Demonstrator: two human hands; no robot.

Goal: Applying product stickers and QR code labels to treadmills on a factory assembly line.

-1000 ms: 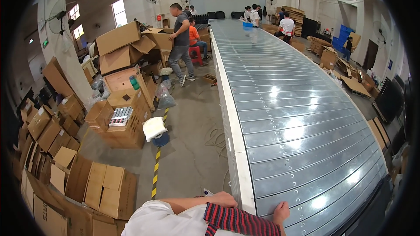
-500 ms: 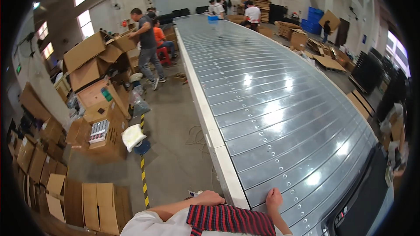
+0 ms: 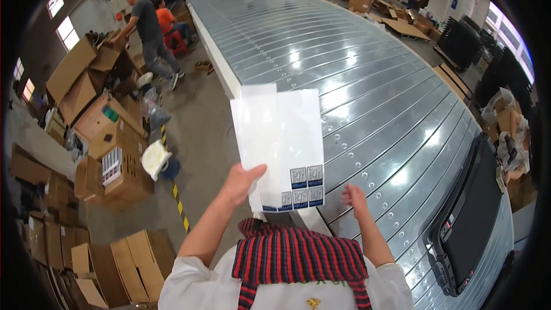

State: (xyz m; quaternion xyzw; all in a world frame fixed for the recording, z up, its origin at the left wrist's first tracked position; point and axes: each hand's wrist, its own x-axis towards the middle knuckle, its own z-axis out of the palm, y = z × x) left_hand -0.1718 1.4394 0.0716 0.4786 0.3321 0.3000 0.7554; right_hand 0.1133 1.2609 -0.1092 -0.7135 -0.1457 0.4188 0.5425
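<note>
Leftward of sheets [image 3: 298,138], carton [image 3: 134,169] holds goods [image 3: 112,166].

Left hand [image 3: 240,185]: fingers hidden behind white sheets [image 3: 298,132]; right hand [image 3: 355,198] partly blurred.

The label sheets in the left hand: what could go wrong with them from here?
The label sheets might slip or bend, as only the left hand grips them, near one edge. If dropped, they could land on the floor, which shows beside the conveyor.
</note>
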